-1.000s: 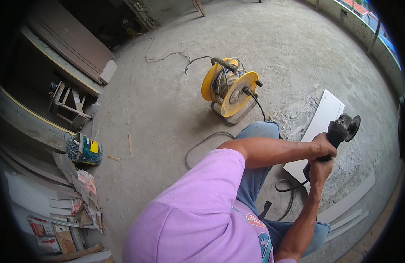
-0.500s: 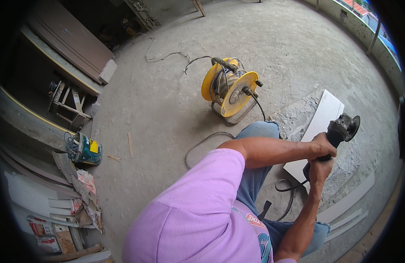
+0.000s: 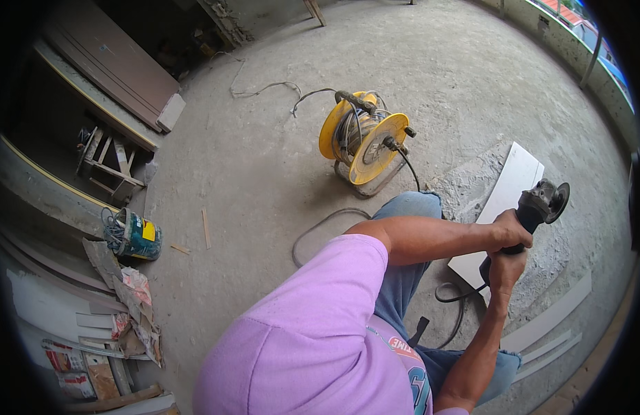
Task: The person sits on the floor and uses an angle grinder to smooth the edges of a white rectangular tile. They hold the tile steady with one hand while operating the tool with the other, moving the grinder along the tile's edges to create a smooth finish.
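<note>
Both of my hands are closed around the body of a dark angle grinder (image 3: pixel 538 202) at the right. My left hand (image 3: pixel 509 231) wraps it nearer the head. Just below, my right hand (image 3: pixel 506 268) grips the rear part, where the black cord (image 3: pixel 450 299) comes out. The grinder's round disc (image 3: pixel 559 202) points up and to the right, above the floor; whether it spins I cannot tell. Under the grinder and my hands lies a long pale board (image 3: pixel 508 181) with a line across its far end. My hands and the grinder hide part of it.
A yellow cable reel (image 3: pixel 379 152) stands ahead on the concrete floor, with cables trailing from it. Narrow pale strips (image 3: pixel 552 321) lie at the lower right. At the left are a dark green bucket (image 3: pixel 141 236), a small wooden stool (image 3: pixel 112 162) and piled scrap (image 3: pixel 133 304).
</note>
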`<state>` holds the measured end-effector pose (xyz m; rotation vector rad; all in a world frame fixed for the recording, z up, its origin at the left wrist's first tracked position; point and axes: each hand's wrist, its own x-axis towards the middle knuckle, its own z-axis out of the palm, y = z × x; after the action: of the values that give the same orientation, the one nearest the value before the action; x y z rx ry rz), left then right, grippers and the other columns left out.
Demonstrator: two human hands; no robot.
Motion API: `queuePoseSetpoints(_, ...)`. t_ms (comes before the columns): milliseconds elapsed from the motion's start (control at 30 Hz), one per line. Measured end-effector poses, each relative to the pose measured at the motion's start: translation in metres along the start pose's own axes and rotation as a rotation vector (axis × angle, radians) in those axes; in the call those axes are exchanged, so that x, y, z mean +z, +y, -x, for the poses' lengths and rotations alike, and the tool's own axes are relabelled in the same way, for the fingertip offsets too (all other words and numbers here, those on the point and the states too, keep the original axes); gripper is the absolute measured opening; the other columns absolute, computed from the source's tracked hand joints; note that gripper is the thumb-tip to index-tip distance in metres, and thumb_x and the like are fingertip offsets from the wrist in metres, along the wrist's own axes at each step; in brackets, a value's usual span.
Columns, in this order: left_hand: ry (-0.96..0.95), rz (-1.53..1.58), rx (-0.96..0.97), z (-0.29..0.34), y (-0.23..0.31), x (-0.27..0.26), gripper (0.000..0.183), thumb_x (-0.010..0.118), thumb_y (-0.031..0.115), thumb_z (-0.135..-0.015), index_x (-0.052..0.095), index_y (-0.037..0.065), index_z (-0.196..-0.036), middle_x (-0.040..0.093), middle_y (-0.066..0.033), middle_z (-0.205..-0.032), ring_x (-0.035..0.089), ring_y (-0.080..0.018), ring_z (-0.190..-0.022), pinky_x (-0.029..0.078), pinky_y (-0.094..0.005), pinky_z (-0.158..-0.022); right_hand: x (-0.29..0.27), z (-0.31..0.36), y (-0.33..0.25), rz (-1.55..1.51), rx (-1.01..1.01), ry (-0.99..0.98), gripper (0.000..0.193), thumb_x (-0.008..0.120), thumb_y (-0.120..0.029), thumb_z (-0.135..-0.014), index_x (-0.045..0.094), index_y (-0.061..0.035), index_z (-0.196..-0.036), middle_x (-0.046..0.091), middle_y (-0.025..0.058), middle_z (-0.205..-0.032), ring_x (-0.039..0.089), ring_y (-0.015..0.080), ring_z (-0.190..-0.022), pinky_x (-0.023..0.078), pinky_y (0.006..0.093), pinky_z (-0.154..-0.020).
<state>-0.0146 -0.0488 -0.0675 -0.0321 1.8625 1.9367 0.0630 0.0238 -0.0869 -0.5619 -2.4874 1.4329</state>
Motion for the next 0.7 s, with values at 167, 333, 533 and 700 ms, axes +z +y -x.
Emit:
queuePoseSetpoints(167,-0.030,0.019,-0.023,-0.0034,-0.0007,-0.0011,0.055,0.083,0.016,-0.056,0.064,-0.004,-0.104,0.068,-0.0151,-0.099,0.067,-0.0244,-0.091,0.054,-0.0349,-0.085,0.0010,-0.0009,0.0027,-0.021,-0.005,0.016,0.052,0.085,-0.022,-0.069,0.064,0.0039,-0.108,0.070,0.0110,-0.096,0.068,0.0211,-0.091,0.052,0.0357,-0.084)
queuePoseSetpoints(333,-0.001,0.005,0.003,-0.0017,-0.0012,0.0013,0.039,0.081,0.014,-0.062,0.066,0.000,-0.095,0.068,-0.0117,-0.093,0.067,-0.0233,-0.085,0.054,-0.0366,-0.082,0.0011,-0.0014,0.0028,-0.018,0.005,0.005,0.052,0.085,-0.023,-0.070,0.064,0.0036,-0.108,0.070,0.0112,-0.096,0.068,0.0214,-0.092,0.052,0.0359,-0.084)
queuePoseSetpoints(533,-0.003,-0.010,0.017,-0.0028,-0.0024,0.0011,0.038,0.081,0.014,-0.061,0.066,0.000,-0.093,0.068,-0.0119,-0.092,0.067,-0.0230,-0.085,0.054,-0.0360,-0.081,-0.0011,-0.0004,0.0008,-0.019,-0.018,0.004,0.052,0.084,-0.024,-0.071,0.064,0.0036,-0.109,0.070,0.0120,-0.097,0.068,0.0216,-0.093,0.052,0.0359,-0.085)
queuePoseSetpoints(700,0.016,-0.017,0.007,-0.0029,-0.0025,0.0019,0.038,0.082,0.015,-0.061,0.066,0.000,-0.092,0.068,-0.0117,-0.092,0.067,-0.0229,-0.085,0.054,-0.0357,-0.081,-0.0006,-0.0027,0.0051,-0.040,0.003,-0.030,0.061,0.086,-0.030,-0.069,0.061,0.0008,-0.116,0.071,0.0163,-0.104,0.069,0.0276,-0.102,0.051,0.0388,-0.091)
